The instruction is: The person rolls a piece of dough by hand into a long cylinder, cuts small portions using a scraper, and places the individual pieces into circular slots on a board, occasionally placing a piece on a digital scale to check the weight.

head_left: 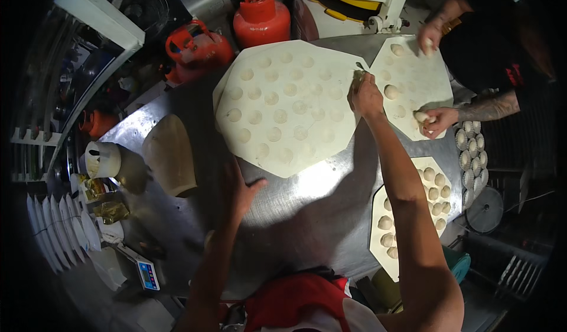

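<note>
Head view: lg. octagonal board (313, 81), flat, pale, dotted w/ round floury marks, lies on shiny brushed-metal table (277, 214). R hand (367, 99) at board's R edge, fingers bent; can't tell if pinching it. L hand (237, 191) nr lower-L edge, thumb spread wide; fingertips lost in shadow, contact unclear. Smooth, roundish dough balls (385, 222) sit on sm. board (378, 237), partly behind R forearm. Co-worker's hand (438, 121), upper R, holds soft dough pc. (422, 116).
</note>
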{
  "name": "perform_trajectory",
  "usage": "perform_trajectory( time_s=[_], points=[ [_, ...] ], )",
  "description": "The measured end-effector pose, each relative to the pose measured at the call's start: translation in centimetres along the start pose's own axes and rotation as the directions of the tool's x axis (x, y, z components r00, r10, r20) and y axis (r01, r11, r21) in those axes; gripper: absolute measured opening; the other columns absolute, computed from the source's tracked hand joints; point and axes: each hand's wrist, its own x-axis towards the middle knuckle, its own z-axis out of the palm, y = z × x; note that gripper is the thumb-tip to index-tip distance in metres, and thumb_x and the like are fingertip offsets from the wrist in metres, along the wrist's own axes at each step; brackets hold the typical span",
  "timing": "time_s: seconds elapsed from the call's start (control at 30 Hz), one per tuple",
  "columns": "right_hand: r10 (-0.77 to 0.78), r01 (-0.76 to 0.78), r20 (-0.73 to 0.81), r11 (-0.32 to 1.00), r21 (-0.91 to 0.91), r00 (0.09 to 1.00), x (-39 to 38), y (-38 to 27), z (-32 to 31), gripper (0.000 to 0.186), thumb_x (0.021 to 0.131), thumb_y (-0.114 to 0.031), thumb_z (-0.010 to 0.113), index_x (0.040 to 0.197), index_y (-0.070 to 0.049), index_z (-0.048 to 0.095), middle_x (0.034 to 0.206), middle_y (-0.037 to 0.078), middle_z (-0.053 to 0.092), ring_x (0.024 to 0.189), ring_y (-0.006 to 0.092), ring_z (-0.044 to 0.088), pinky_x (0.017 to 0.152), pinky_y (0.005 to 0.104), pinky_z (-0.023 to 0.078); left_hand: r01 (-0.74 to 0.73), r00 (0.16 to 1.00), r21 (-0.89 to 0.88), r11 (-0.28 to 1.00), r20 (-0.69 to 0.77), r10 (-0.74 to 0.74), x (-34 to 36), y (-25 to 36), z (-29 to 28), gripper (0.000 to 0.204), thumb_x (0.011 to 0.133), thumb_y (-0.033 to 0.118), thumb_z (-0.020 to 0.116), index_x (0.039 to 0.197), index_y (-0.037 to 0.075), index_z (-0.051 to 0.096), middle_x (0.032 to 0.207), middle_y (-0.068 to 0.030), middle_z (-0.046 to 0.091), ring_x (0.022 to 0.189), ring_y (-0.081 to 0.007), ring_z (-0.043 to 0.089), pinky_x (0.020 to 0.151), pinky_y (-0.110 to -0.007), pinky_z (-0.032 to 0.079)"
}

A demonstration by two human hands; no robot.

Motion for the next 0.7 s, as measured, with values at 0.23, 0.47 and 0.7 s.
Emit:
perform_trajectory(
  time_s=[0.23,0.47,0.7],
  points=[
    [-0.118,0.122,-0.135,0.992,0.024,0.984,-5.6,-0.1,0.0,0.037,0.103,-0.021,0.060,0.130,0.002,0.048,0.105,0.027,0.071,0.085,0.0444,0.072,0.071,0.0533,0.058,-0.154,0.942,-0.261,0.953,-0.329,0.063,8.4,-5.1,-3.9,0.070,0.099,0.028,0.074,0.153,-0.004,0.044,0.129,-0.0245,0.063,0.117,-0.0371,0.063,0.102,-0.049,0.049],
    [-0.312,0.261,0.135,0.917,0.302,0.940,-27.9,-6.7,-1.4,0.029,0.100,-0.025,0.066,0.123,-0.008,0.067,0.086,0.024,0.074,0.075,0.0414,0.075,0.068,0.0520,0.060,0.006,0.954,-0.542,0.840,-0.249,-0.167,5.7,-11.7,1.9,0.041,0.103,0.020,0.065,0.137,-0.002,0.058,0.105,-0.0196,0.070,0.101,-0.0344,0.067,0.094,-0.048,0.051],
    [-0.007,0.078,-0.223,0.947,0.313,0.975,-19.8,-5.8,2.5,0.082,0.095,-0.038,0.073,0.150,0.014,0.041,0.153,0.034,0.045,0.144,0.0509,0.038,0.121,0.0533,0.030,0.010,0.938,-0.536,0.844,-0.288,-0.194,-0.4,-10.3,5.9,0.041,0.101,0.022,0.064,0.134,-0.002,0.059,0.101,-0.0118,0.065,0.087,-0.0247,0.063,0.082,-0.042,0.053]
  ],
)
